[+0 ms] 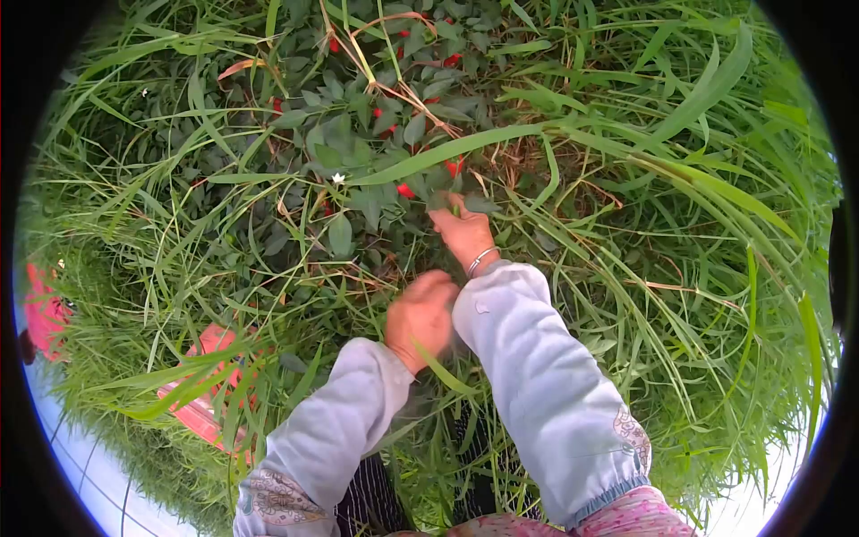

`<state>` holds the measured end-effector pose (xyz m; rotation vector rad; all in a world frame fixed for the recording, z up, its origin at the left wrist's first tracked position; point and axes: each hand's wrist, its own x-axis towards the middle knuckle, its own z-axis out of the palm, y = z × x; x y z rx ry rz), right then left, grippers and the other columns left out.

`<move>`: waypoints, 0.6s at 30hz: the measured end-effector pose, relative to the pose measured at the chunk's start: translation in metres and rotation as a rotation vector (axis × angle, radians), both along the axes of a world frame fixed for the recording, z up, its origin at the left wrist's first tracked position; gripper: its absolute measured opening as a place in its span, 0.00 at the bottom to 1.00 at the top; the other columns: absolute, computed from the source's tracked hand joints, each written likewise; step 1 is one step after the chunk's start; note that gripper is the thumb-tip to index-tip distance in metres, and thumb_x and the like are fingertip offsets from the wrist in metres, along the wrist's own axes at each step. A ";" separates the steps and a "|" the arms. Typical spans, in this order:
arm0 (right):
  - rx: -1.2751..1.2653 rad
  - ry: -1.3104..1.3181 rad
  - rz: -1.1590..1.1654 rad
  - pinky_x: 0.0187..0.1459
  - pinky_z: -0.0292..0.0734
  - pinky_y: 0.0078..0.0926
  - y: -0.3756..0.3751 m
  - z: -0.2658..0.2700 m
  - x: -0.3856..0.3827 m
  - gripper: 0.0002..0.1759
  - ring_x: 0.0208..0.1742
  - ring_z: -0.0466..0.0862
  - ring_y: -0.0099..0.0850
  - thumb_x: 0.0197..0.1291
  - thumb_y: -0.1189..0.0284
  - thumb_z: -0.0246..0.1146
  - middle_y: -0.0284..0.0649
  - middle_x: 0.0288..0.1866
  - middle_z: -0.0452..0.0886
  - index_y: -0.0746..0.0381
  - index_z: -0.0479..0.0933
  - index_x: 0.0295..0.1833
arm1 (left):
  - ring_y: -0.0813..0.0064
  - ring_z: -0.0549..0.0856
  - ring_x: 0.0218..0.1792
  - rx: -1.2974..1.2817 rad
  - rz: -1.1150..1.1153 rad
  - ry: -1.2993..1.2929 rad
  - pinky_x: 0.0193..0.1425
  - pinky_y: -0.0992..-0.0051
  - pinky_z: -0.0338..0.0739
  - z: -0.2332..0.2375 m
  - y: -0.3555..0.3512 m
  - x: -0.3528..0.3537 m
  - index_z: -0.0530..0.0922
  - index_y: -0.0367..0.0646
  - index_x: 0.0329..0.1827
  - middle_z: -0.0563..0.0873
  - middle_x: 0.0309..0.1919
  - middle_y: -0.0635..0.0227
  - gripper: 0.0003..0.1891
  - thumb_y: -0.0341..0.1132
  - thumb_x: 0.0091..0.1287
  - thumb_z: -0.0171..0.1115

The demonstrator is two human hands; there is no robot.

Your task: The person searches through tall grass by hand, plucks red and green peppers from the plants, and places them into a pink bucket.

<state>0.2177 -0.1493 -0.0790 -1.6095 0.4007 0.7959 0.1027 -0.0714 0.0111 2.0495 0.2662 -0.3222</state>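
Note:
Low leafy plants (340, 234) bearing small red peppers (405, 191) grow in front of me, among tall grass. My right hand (465, 237), with a bangle (480, 259) at the wrist, reaches in at the lower right of these leaves. Its fingers are closed in a pinch by the foliage; what they hold is hidden. Nearer to me and to the left, my left hand (420, 318) is smeared by motion, and its fingers cannot be made out. A white flower (338, 179) shows on the plant left of the peppers.
Long grass blades (689, 179) arch over from the right. A red plastic container (210, 416) stands at the lower left, partly covered by grass. Something pink (45, 313) shows at the far left edge. Pale paving (89, 483) lies at the bottom left.

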 end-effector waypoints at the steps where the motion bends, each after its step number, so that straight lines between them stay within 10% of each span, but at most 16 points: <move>1: 0.011 0.004 0.035 0.33 0.72 0.20 -0.001 0.000 -0.005 0.14 0.29 0.75 0.19 0.55 0.71 0.62 0.35 0.30 0.80 0.64 0.76 0.48 | 0.66 0.82 0.46 -0.003 0.189 -0.066 0.49 0.73 0.76 -0.003 0.013 0.004 0.77 0.37 0.44 0.82 0.43 0.61 0.18 0.17 0.50 0.48; 7: -0.064 -0.099 0.209 0.42 0.72 0.22 -0.012 0.010 -0.023 0.15 0.35 0.75 0.24 0.57 0.71 0.60 0.35 0.35 0.81 0.60 0.76 0.51 | 0.73 0.80 0.40 -0.812 0.861 -0.061 0.46 0.77 0.75 -0.040 0.049 0.036 0.73 0.38 0.47 0.80 0.39 0.66 0.11 0.25 0.62 0.58; 14: 0.130 -0.131 0.233 0.44 0.73 0.25 -0.026 -0.010 -0.045 0.16 0.39 0.78 0.27 0.53 0.75 0.63 0.39 0.37 0.81 0.59 0.77 0.50 | 0.72 0.79 0.43 -0.499 0.763 -0.004 0.49 0.74 0.76 -0.061 0.049 0.000 0.69 0.37 0.49 0.78 0.43 0.63 0.11 0.26 0.64 0.56; 16: 0.005 -0.205 0.327 0.44 0.73 0.25 -0.030 0.007 -0.040 0.16 0.39 0.79 0.28 0.52 0.77 0.62 0.39 0.37 0.81 0.60 0.77 0.49 | 0.67 0.79 0.45 -0.615 0.597 -0.031 0.55 0.72 0.76 -0.046 0.053 -0.005 0.69 0.35 0.50 0.77 0.45 0.60 0.11 0.28 0.66 0.52; 18: -0.056 -0.333 0.420 0.44 0.73 0.26 -0.032 0.010 -0.036 0.15 0.39 0.79 0.30 0.52 0.78 0.62 0.38 0.37 0.80 0.61 0.77 0.48 | 0.64 0.79 0.46 -1.172 0.910 0.002 0.58 0.70 0.75 -0.046 0.054 -0.015 0.69 0.34 0.51 0.76 0.47 0.59 0.12 0.28 0.66 0.54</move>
